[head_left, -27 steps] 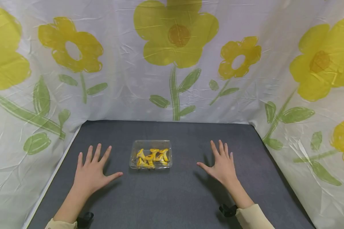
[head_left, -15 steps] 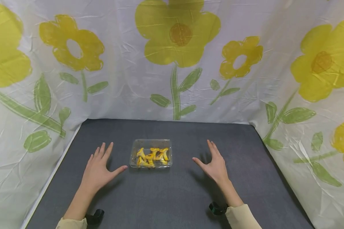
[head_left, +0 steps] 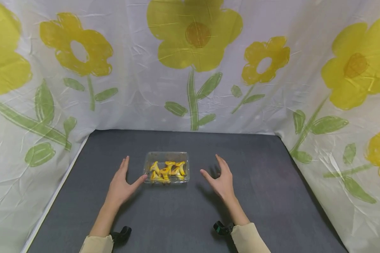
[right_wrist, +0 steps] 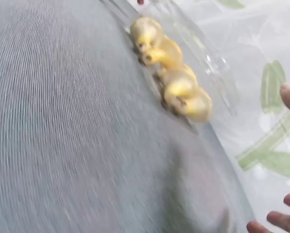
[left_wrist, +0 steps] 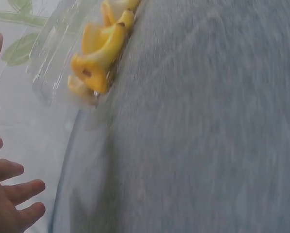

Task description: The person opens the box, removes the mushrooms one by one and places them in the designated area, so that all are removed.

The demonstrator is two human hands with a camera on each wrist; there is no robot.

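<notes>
The trumpet-shaped mushrooms are yellow, the rectangular plastic box clear, the flat counter dark grey, the sheet-like curtain white, patterned with yellow flowers and green leaves, the fabric sleeves cream.

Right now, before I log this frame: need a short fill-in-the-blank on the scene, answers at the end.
1. The pieces inside the transparent container are mainly ____ in colour.
2. In the head view, of the left hand and the right hand, the ____ one is nearer the transparent container.
3. The stems of the flowers on the white sheet are ____.

Missing words: yellow; left; green.
</notes>
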